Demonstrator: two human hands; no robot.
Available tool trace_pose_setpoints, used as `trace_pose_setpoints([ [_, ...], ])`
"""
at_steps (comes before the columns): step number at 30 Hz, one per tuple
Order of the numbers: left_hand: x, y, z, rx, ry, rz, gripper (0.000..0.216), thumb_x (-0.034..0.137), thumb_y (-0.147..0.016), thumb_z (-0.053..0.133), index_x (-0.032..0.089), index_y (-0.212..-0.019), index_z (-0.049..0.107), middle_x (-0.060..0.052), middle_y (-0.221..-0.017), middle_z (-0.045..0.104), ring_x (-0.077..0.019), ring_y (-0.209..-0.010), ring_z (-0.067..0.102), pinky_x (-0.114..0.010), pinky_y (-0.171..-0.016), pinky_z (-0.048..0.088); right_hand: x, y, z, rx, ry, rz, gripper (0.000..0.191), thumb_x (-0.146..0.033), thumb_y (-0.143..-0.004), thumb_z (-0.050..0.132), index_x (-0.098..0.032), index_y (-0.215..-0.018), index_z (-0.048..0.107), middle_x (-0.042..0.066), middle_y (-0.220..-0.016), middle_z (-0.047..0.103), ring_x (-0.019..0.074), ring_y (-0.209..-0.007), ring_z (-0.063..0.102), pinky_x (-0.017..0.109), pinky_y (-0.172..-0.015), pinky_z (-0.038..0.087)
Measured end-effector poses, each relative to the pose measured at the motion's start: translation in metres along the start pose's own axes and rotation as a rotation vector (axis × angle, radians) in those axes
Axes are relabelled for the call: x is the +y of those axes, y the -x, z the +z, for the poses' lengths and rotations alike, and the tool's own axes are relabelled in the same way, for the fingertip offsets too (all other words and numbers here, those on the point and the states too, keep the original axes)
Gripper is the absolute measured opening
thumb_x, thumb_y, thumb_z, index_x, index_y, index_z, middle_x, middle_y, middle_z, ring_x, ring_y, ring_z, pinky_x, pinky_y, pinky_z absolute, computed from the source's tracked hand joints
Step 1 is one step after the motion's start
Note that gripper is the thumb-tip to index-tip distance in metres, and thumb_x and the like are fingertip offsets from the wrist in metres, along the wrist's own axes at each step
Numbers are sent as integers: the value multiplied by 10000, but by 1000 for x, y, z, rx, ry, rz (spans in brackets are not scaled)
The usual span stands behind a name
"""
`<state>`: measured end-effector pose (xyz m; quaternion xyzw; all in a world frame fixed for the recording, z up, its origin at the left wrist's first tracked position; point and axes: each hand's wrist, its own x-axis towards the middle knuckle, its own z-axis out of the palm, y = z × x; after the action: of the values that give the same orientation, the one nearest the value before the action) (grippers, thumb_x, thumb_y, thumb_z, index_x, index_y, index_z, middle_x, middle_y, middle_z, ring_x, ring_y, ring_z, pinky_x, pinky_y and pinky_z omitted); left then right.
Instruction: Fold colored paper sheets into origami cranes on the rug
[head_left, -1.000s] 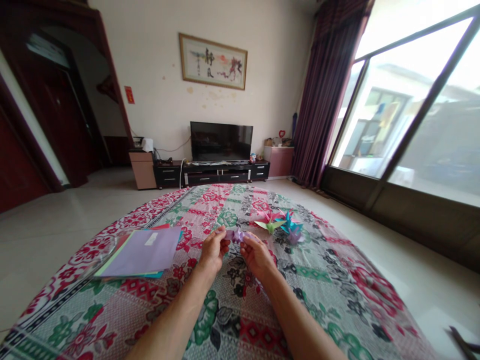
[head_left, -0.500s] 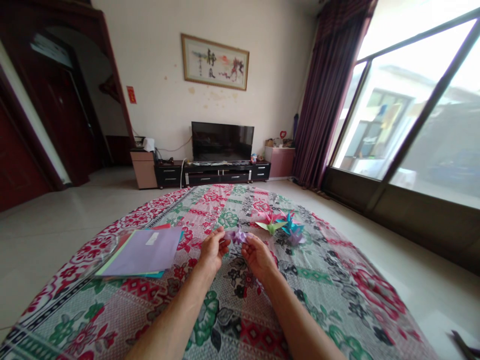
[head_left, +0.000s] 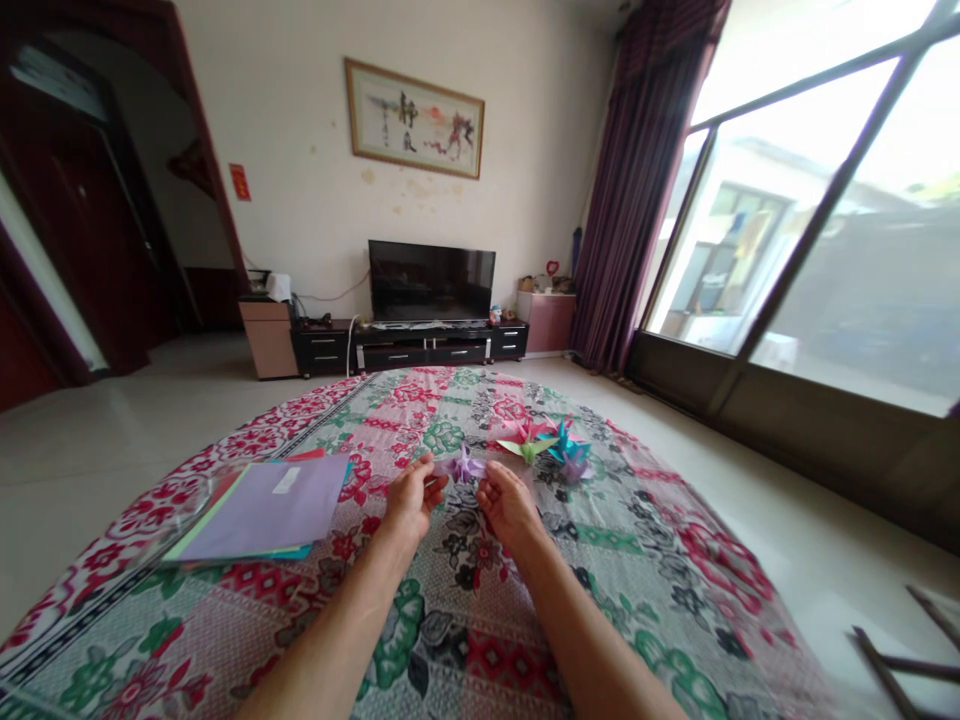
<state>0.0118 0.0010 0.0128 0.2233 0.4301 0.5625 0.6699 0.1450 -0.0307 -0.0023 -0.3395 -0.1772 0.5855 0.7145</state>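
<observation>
Between my two hands is a purple origami crane (head_left: 463,467), held above the patterned tablecloth with its wings stretched sideways. My left hand (head_left: 412,494) pinches the tip of one wing. The other wing tip sits between the closed fingers of my right hand (head_left: 508,500). Just beyond my right hand several folded paper cranes stand close together: a green crane (head_left: 529,451) in front of pink ones, a blue crane (head_left: 564,443) and another purple crane (head_left: 576,465).
A stack of coloured paper sheets (head_left: 262,510), purple on top with a small white label, lies to the left. A floral cloth (head_left: 420,640) covers the round table. Farther off are a television (head_left: 431,283) on a low cabinet, a curtain and a large window.
My view has turned slightly right, so the room and table appear farther left. Both hands keep their grip on the purple crane, whose wings look a little more spread.
</observation>
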Motion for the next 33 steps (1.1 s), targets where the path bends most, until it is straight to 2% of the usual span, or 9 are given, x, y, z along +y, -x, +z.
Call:
trace_pose_setpoints([
  [6, -3, -2, 0, -6, -33, -36, 215, 73, -773, 519, 131, -965, 593, 11, -577, 603, -106, -454, 610, -164, -356, 426, -10, 4, -7, 23, 188, -18, 217, -266, -621, 701, -173, -717, 530, -55, -525, 523, 66, -461, 519, 169, -457, 456],
  [10, -7, 0, 8, -52, -68, -71, 207, 62, -776, 496, 125, -951, 588, 1, -567, 611, -114, -460, 616, -170, -364, 438, -23, 10, -20, 73, 318, -69, 238, -299, -601, 701, -163, -743, 566, -59, -507, 508, 69, -427, 479, 193, -436, 440],
  [14, -19, 5, 27, -113, -115, -107, 216, 51, -771, 492, 121, -957, 578, -11, -575, 623, -122, -469, 619, -173, -361, 435, -39, 11, -40, 200, 500, -181, 245, -321, -587, 666, -161, -758, 594, -51, -521, 533, 71, -426, 474, 177, -405, 388],
  [19, -40, 11, 60, -152, -167, -109, 241, 32, -759, 504, 103, -983, 558, -2, -562, 611, -112, -444, 603, -159, -345, 406, -60, 8, -67, 411, 744, -347, 252, -341, -597, 602, -157, -768, 628, -11, -572, 608, 127, -519, 558, 205, -450, 406],
  [23, -53, 7, 80, -169, -250, -84, 221, 41, -770, 498, 110, -969, 565, 3, -576, 612, -100, -438, 593, -156, -352, 400, -74, 7, -78, 506, 945, -443, 223, -345, -623, 566, -180, -736, 665, 6, -580, 641, 171, -622, 600, 247, -582, 434],
  [27, -60, -2, 90, -170, -381, -43, 202, 64, -781, 495, 120, -958, 576, 2, -608, 617, -103, -458, 599, -160, -358, 393, -79, 5, -80, 627, 1239, -548, 213, -334, -677, 531, -192, -769, 661, 28, -715, 695, 178, -696, 626, 263, -680, 432],
  [33, -66, -14, 95, -137, -452, -15, 202, 99, -765, 542, 131, -958, 591, -22, -687, 650, -105, -459, 601, -165, -370, 393, -77, -2, -84, 696, 1319, -538, 246, -352, -724, 541, -175, -876, 620, 50, -728, 696, 179, -676, 638, 261, -668, 426],
])
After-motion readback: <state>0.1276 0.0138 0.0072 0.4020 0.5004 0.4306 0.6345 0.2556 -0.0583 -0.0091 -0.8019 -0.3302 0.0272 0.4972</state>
